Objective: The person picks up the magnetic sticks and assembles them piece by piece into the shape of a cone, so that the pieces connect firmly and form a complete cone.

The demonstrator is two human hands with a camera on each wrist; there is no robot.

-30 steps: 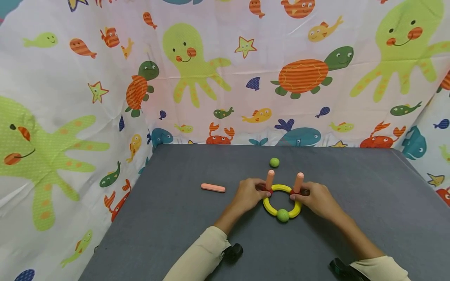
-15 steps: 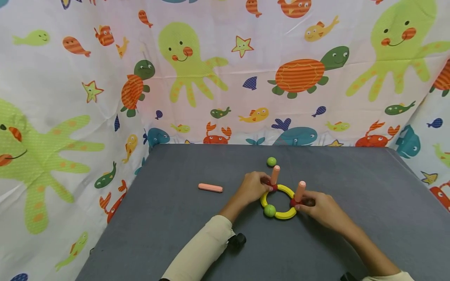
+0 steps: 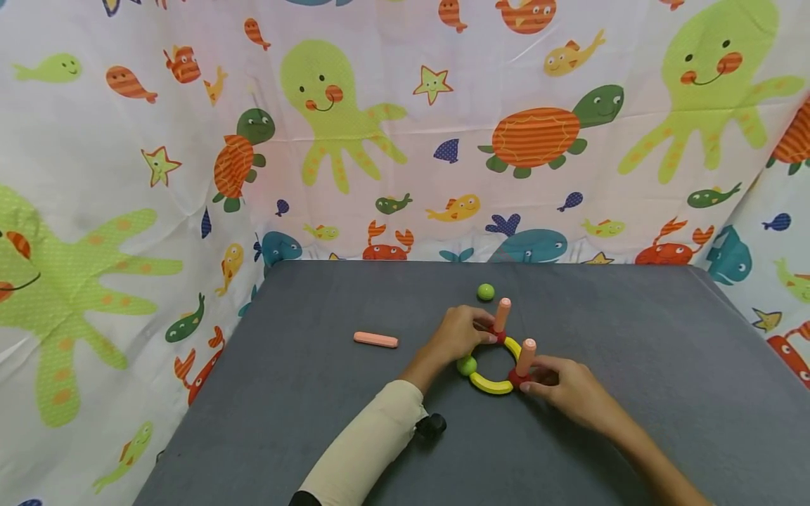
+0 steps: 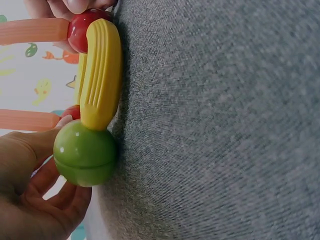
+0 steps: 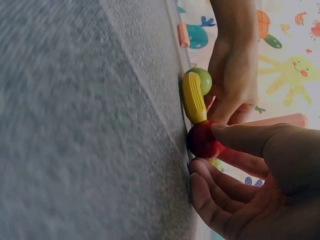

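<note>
A ring of yellow curved rods [image 3: 491,384] lies on the grey table, joined by two red balls and a green ball [image 3: 466,365]. From the far red ball [image 3: 498,336] rises a salmon-pink stick [image 3: 503,315]; a second pink stick [image 3: 526,357] stands in the near red ball [image 5: 204,139]. My left hand [image 3: 457,330] pinches the far red ball, its contact partly hidden behind the green ball in the left wrist view. With thumb and fingers, my right hand [image 3: 572,390] holds the near red ball. Part of the ring's left side is covered by the left hand.
Beyond the ring sits a loose green ball [image 3: 486,292]. A loose pink stick [image 3: 376,340] lies to the left of the hands. A curtain [image 3: 392,119] printed with sea animals hangs behind the grey table [image 3: 304,414] and along its sides.
The ring has turned clockwise as seen from above. Its green ball went from the near side to the left; the left hand moved away and right, the right hand nearer.
</note>
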